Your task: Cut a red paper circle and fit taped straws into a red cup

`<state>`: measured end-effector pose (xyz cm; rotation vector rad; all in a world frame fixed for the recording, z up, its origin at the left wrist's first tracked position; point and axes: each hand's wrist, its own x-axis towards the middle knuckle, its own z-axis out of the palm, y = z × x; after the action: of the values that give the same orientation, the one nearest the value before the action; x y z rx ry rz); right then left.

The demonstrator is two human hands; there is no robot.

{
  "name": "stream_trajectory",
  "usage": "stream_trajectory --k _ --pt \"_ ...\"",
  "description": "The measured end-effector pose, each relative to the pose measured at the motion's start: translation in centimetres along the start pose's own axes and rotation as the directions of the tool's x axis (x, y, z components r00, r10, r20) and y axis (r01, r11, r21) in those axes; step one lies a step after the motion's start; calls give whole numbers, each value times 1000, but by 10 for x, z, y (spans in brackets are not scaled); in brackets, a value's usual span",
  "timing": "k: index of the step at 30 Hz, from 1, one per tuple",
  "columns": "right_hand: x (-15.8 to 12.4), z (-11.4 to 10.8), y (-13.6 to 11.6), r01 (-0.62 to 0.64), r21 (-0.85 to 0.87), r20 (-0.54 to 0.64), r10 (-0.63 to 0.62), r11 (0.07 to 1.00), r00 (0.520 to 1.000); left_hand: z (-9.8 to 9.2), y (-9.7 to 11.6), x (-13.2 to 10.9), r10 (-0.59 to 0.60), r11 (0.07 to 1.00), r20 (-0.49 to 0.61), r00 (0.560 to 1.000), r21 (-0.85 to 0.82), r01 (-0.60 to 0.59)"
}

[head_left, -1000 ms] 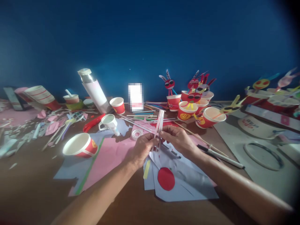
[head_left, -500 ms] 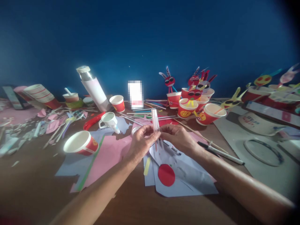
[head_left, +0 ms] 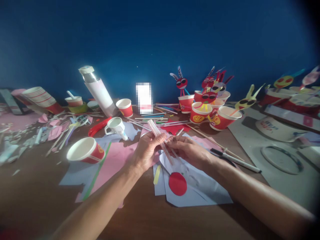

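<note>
My left hand (head_left: 147, 148) is closed around a small bundle of thin, clear straws (head_left: 153, 128), its thumb pressed over them. The bundle tilts, with its top to the left and its lower ends above the papers. Close beside it, my right hand (head_left: 188, 150) has its fingers pinched together at the bundle's right side. A thin pale straw seems to run through that pinch, though the fingers partly hide it. Below both hands lies a red paper disc (head_left: 177, 184) on white paper (head_left: 200, 196).
Pink paper (head_left: 120, 156), a tilted paper cup (head_left: 85, 150) and a white glue gun-like tool (head_left: 116, 128) lie left. A flask (head_left: 100, 95) stands behind. Cups with paper-faced figures (head_left: 201, 111) stand at back right. A black-capped marker (head_left: 235, 161) lies right; paper scraps (head_left: 55, 131) cover the left.
The bundle of straws has gone from nearly upright to leaning left. My right hand has turned and shifted slightly right, and a single straw shows apart from the bundle.
</note>
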<state>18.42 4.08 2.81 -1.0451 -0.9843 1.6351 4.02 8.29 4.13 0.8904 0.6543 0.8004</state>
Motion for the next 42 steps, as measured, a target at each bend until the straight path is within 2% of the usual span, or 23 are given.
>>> stream_trajectory --k 6,11,14,17,22,24,28,33,37,42 --pt "2 1 4 5 63 12 -6 998 1000 1 0 0 13 1000 17 1000 -14 -13" --pt "1 2 6 38 8 33 -38 999 999 0 -3 -1 6 999 87 996 42 -10" --pt "1 0 7 -2 -14 63 3 1000 998 -3 -5 -2 71 979 99 993 186 -88" --pt "0 -3 6 -71 -40 81 74 997 994 -6 -5 -2 147 900 136 980 392 -189" --pt "2 -8 7 -104 -88 68 110 991 992 -10 -7 -1 149 801 165 975 558 -217" --pt "3 -9 8 -106 -95 67 113 990 991 -11 -8 1 136 806 142 981 559 -192" --pt "4 -11 10 -88 -89 70 94 992 993 -12 -7 2 94 875 68 993 470 -115" --pt "3 -15 2 -41 -127 79 51 991 996 -13 -3 2 83 894 89 993 434 -114" --pt "-2 -12 -8 -6 -220 51 17 975 999 -12 -2 0 91 863 74 993 491 -116" --pt "-3 -7 -13 37 -392 -28 -52 919 998 -9 -5 0 -17 908 84 996 418 -20"
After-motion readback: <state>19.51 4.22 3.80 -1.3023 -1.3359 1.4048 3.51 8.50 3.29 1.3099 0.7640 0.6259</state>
